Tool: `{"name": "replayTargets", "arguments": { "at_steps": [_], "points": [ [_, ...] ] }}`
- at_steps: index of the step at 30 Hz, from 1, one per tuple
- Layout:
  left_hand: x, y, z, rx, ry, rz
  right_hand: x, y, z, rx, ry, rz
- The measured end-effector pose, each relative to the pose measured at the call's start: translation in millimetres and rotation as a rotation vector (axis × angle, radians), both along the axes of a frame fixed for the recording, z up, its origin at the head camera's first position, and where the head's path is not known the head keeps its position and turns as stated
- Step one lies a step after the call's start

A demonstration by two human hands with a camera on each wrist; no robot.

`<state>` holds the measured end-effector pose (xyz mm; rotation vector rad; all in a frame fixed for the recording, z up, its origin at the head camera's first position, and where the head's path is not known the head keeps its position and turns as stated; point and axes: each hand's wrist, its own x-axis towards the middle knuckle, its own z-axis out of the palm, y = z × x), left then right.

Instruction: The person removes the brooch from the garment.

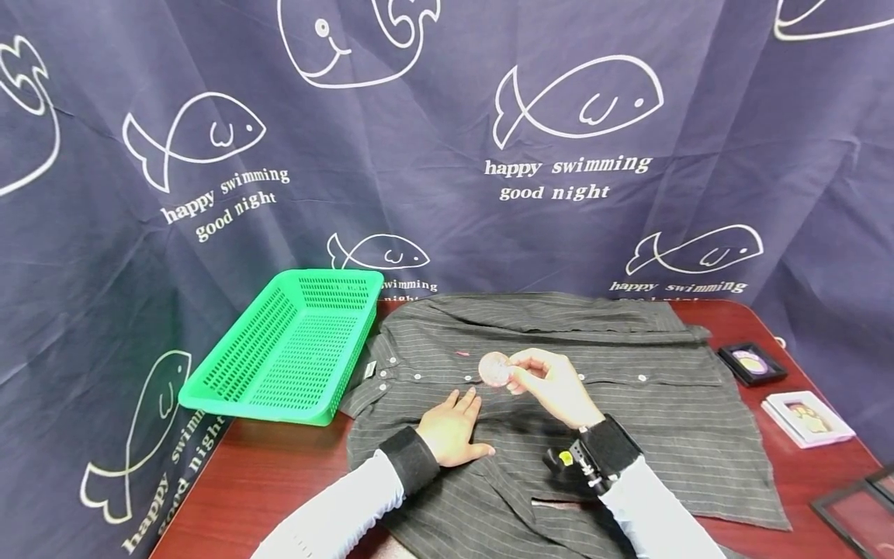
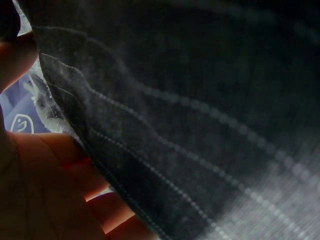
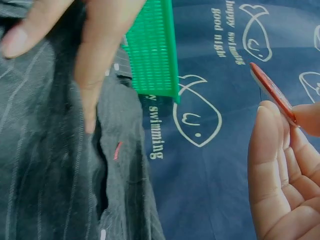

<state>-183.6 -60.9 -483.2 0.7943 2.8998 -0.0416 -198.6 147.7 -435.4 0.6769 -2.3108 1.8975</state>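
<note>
A dark grey pinstriped shirt (image 1: pixel 628 435) with white buttons lies spread over the table. My left hand (image 1: pixel 450 428) rests on its front, fingers extended and thumb out to the side. Just above the shirt, my right hand (image 1: pixel 548 382) pinches a small round flat disc (image 1: pixel 494 369) between thumb and fingers. In the right wrist view the disc (image 3: pixel 272 92) is edge-on, with a red rim and a paler back; a thin dark line hangs beside it. Near the disc, a short red strip (image 1: pixel 462 354) lies on the shirt. Dark striped cloth (image 2: pixel 165 125) fills most of the left wrist view.
A green plastic basket (image 1: pixel 370 326) stands at the left on the red-brown table (image 1: pixel 279 481). Along the right side are a black box (image 1: pixel 750 363) with a round purple-and-yellow piece, a white box (image 1: pixel 806 419) and a dark frame (image 1: pixel 834 505). A blue fish-print curtain (image 1: pixel 447 155) hangs behind.
</note>
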Motion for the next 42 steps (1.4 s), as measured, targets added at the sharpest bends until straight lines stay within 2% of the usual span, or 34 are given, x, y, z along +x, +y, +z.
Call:
{"name": "replayTargets", "arguments": {
  "at_steps": [11,21,26,32,36,39,42],
  "points": [
    [1.6,0.6,6.6,0.001,0.004,-0.010,-5.8,2.1,4.6,-0.094,-0.087,-0.058],
    [2.0,0.6,2.2,-0.001,0.018,-0.010,-4.2,8.4,0.1,-0.166,-0.166,-0.106],
    [0.6,-1.2,3.6,0.028,-0.005,-0.012,-2.6,9.4,-0.1,-0.174,-0.177,-0.109],
    [-4.1,-3.0,2.0,0.095,-0.048,-0.003,-0.4,11.8,2.9,-0.180,-0.189,-0.111],
    [-5.9,-1.9,0.9,0.152,-0.060,0.013,1.9,13.7,6.4,-0.178,-0.198,-0.141],
    [-6.6,0.1,1.8,0.228,-0.052,0.019,3.1,14.6,8.4,-0.171,-0.193,-0.159],
    [-6.7,2.8,3.5,0.346,-0.041,0.022,3.9,15.0,9.6,-0.170,-0.191,-0.164]
  ]
}}
